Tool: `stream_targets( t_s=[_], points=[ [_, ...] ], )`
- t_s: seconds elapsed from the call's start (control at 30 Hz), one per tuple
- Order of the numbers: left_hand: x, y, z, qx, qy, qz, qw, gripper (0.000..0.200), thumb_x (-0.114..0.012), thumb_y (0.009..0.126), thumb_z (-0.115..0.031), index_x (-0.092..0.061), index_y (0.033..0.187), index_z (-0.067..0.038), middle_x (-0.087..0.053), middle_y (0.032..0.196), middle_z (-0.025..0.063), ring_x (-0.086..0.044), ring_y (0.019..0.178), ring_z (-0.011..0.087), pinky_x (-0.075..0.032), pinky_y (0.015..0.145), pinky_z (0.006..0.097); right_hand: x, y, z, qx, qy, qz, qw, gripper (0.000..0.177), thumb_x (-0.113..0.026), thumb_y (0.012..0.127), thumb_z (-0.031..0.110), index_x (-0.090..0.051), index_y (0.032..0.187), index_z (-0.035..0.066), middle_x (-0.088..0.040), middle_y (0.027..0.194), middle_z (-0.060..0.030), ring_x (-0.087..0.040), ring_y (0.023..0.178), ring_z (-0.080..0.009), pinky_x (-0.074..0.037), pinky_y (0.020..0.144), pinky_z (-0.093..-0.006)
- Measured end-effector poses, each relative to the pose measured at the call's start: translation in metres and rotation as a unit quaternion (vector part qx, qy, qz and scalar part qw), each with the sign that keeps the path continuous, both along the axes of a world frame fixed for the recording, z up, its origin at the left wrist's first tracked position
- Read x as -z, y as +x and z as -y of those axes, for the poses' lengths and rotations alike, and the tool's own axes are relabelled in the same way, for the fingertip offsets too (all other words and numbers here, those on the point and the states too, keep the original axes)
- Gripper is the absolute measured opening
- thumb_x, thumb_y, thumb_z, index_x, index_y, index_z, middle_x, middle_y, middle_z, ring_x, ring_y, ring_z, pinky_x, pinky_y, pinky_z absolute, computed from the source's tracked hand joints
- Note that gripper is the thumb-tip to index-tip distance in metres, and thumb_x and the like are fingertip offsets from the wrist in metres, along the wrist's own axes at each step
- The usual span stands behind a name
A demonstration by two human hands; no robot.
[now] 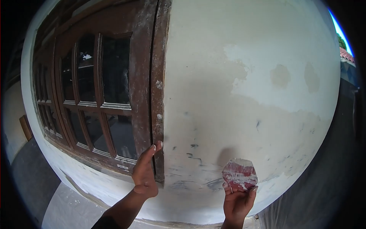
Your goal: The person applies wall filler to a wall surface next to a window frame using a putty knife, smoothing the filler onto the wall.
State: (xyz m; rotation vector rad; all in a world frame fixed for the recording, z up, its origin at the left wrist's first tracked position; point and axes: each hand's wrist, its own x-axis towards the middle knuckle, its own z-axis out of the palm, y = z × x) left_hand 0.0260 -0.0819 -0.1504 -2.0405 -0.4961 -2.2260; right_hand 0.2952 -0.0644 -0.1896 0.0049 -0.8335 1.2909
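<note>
My right hand (239, 202) grips the lower edge of a flat, dark red putty spreader (240, 174) streaked with whitish filler. The spreader is held upright in front of the lower wall (213, 133), and a shadow falls on the wall beside it. My left hand (145, 170) is raised at the lower corner of the brown wooden window frame (158, 114), fingers stretched up with their tips at the frame; nothing shows in it. Whitish smears mark the fingertips of both hands.
A window with several dark glass panes (116, 68) fills the left. The wall bears dark scuffs (194, 145) low down and patchy filler (281, 76) higher up. Grey sheeting (76, 208) lies below the wall at left. A tiled roof (346, 55) shows at far right.
</note>
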Motion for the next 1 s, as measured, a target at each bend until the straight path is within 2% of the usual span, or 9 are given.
stream_targets(
  t_s=[0.07,0.1,0.17,0.2,0.27,0.33,0.43,0.63,1.0],
  points=[
    [-0.030,-0.019,-0.016,-0.004,0.018,-0.017,1.000,0.107,-0.014,0.084,-0.079,-0.032,0.140,0.009,-0.042,0.142,0.0235,-0.041,0.133,0.0350,-0.027,0.113,0.0493,-0.023,-0.021,-0.004,0.035,0.079,0.027,0.996,0.048,-0.045,0.098,0.043,-0.050,0.131,0.009,-0.059,0.127,-0.0120,-0.058,0.114,-0.0301,-0.047,0.094,-0.0482],
    [-0.044,-0.025,-0.024,0.000,0.048,-0.015,0.999,0.108,-0.015,0.083,-0.080,-0.031,0.140,0.010,-0.042,0.142,0.0242,-0.040,0.134,0.0348,-0.025,0.114,0.0481,-0.036,-0.035,-0.003,0.208,0.161,0.097,0.960,0.047,-0.045,0.098,0.040,-0.054,0.126,0.003,-0.060,0.126,-0.0149,-0.057,0.116,-0.0335,-0.046,0.095,-0.0483],
    [-0.065,-0.032,-0.041,0.014,0.078,-0.006,0.997,0.109,-0.015,0.083,-0.081,-0.030,0.141,0.010,-0.041,0.142,0.0248,-0.038,0.135,0.0347,-0.023,0.115,0.0469,-0.061,-0.043,-0.005,0.452,0.291,0.228,0.812,0.042,-0.049,0.097,0.033,-0.062,0.119,0.000,-0.060,0.126,-0.0178,-0.052,0.122,-0.0399,-0.042,0.099,-0.0485],
    [-0.072,-0.034,-0.049,0.007,0.085,-0.003,0.996,0.109,-0.015,0.082,-0.081,-0.030,0.141,0.010,-0.041,0.142,0.0249,-0.038,0.135,0.0347,-0.023,0.115,0.0464,-0.067,-0.040,-0.009,0.458,0.291,0.236,0.806,0.042,-0.049,0.097,0.033,-0.062,0.119,0.000,-0.060,0.126,-0.0178,-0.052,0.122,-0.0399,-0.042,0.099,-0.0485],
    [-0.071,-0.034,-0.059,0.003,0.093,0.008,0.996,0.109,-0.015,0.082,-0.081,-0.030,0.141,0.010,-0.041,0.142,0.0250,-0.038,0.135,0.0348,-0.023,0.115,0.0458,-0.077,-0.034,-0.019,0.598,0.434,0.371,0.563,0.038,-0.051,0.095,0.031,-0.063,0.118,0.003,-0.061,0.124,-0.0169,-0.052,0.122,-0.0407,-0.043,0.097,-0.0482],
    [-0.068,-0.035,-0.074,-0.039,0.096,0.001,0.995,0.111,-0.013,0.082,-0.081,-0.029,0.140,0.012,-0.041,0.141,0.0277,-0.039,0.134,0.0354,-0.024,0.115,0.0457,-0.086,-0.035,-0.029,0.605,0.463,0.378,0.526,0.036,-0.056,0.091,0.032,-0.066,0.116,0.008,-0.063,0.123,-0.0130,-0.052,0.122,-0.0380,-0.043,0.096,-0.0491],
    [-0.065,-0.037,-0.079,-0.038,0.128,-0.012,0.991,0.111,-0.013,0.083,-0.080,-0.029,0.139,0.014,-0.041,0.139,0.0305,-0.040,0.133,0.0364,-0.026,0.114,0.0459,-0.102,-0.038,-0.040,0.656,0.492,0.429,0.380,0.031,-0.063,0.085,0.035,-0.070,0.110,0.019,-0.065,0.120,-0.0022,-0.055,0.120,-0.0257,-0.043,0.098,-0.0487],
    [-0.064,-0.041,-0.079,-0.054,0.152,-0.039,0.986,0.108,-0.014,0.085,-0.078,-0.032,0.137,0.015,-0.043,0.137,0.0321,-0.043,0.131,0.0376,-0.029,0.112,0.0458,-0.129,-0.044,-0.056,0.660,0.532,0.439,0.299,0.026,-0.065,0.084,0.033,-0.071,0.108,0.025,-0.066,0.118,0.0044,-0.056,0.118,-0.0158,-0.042,0.101,-0.0461],
    [-0.063,-0.037,-0.078,-0.069,0.148,-0.002,0.987,0.113,-0.019,0.080,-0.083,-0.042,0.131,0.016,-0.053,0.127,0.0313,-0.050,0.124,0.0391,-0.036,0.107,0.0459,-0.121,-0.040,-0.065,0.664,0.502,0.479,0.277,0.031,-0.066,0.082,0.034,-0.070,0.112,0.023,-0.065,0.122,0.0023,-0.055,0.121,-0.0167,-0.037,0.106,-0.0459]
  ],
)
